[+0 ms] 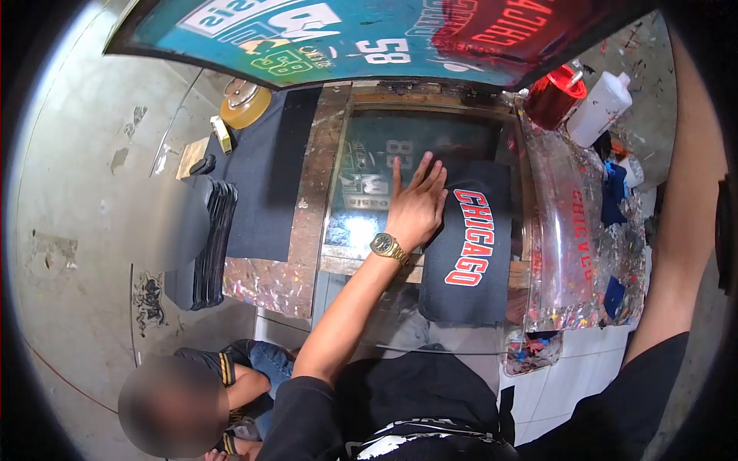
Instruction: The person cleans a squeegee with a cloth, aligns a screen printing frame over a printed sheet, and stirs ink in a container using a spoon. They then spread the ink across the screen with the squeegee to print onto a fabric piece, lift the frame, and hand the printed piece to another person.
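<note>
My left hand (417,206), with a gold wristwatch (383,245) on its wrist, lies with fingers extended at the left edge of a black fabric piece (465,296). That piece bears "CHICAGO" in red letters with white outlines. It rests over a glass panel (361,165) in a wooden frame, its lower end reaching past the frame's near edge. A printing screen (369,50) with a teal and red mesh is tilted up above the glass. My right arm (684,223) stretches up along the right side, and its hand is out of view.
Dark fabric pieces (219,246) hang in a stack at left, near a round yellow container (246,104). A red paint container (555,96) and a white bottle (600,109) stand at right, behind a paint-spattered clear sheet (550,192). Another person (246,384) sits at lower left.
</note>
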Demonstrator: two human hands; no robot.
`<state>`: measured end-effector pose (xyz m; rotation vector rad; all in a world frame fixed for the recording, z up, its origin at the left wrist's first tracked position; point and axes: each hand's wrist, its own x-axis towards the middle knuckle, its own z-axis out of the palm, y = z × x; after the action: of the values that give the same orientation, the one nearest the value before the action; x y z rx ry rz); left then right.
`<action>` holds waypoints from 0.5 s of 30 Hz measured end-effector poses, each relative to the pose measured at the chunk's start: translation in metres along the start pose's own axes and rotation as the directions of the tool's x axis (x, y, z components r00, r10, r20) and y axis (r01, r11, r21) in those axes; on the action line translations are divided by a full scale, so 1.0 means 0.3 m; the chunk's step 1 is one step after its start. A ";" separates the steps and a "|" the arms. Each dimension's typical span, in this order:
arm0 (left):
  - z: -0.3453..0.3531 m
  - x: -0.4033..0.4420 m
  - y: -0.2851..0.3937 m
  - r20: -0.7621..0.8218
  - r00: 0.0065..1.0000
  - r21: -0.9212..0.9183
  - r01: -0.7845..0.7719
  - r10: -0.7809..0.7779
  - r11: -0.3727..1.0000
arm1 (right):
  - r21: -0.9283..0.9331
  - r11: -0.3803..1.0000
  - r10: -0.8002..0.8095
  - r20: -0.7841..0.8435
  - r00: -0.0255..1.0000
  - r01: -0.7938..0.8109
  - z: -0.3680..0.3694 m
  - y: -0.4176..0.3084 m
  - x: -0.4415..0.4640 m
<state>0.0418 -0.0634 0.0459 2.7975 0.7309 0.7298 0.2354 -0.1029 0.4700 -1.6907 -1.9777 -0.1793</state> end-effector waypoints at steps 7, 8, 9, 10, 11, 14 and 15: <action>-0.220 -0.135 0.057 -0.187 0.934 -0.526 0.167 -0.305 0.834 | -0.007 0.994 0.112 0.053 0.992 -0.112 -0.079 0.083 0.102; -0.292 -0.194 0.051 -0.173 0.900 -0.605 0.224 -0.400 0.765 | 0.048 0.997 0.050 0.121 0.991 -0.057 -0.103 0.121 0.120; -0.369 -0.268 0.036 -0.156 0.858 -0.676 0.268 -0.489 0.686 | 0.108 0.994 -0.018 0.183 0.983 -0.002 -0.119 0.152 0.148; -0.446 -0.355 0.022 -0.141 0.808 -0.738 0.299 -0.572 0.605 | 0.051 0.999 0.008 0.194 0.981 -0.018 -0.126 0.166 0.165; -0.494 -0.479 -0.026 -0.048 0.765 -0.792 0.363 -0.642 0.491 | -0.004 1.000 0.030 0.203 0.979 -0.030 -0.134 0.178 0.174; -0.679 -0.904 -0.113 0.209 0.633 -0.886 0.446 -0.746 0.130 | 0.099 0.977 0.162 0.243 0.956 -0.191 -0.125 0.121 0.158; -0.759 -1.036 -0.100 0.288 0.595 -0.870 0.490 -0.751 0.055 | 0.131 0.979 0.116 0.262 0.958 -0.154 -0.110 0.091 0.150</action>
<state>-0.3202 -0.1845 0.1059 1.1241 1.0515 0.8803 0.2678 -0.0718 0.5128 -1.8149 -1.9863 0.2413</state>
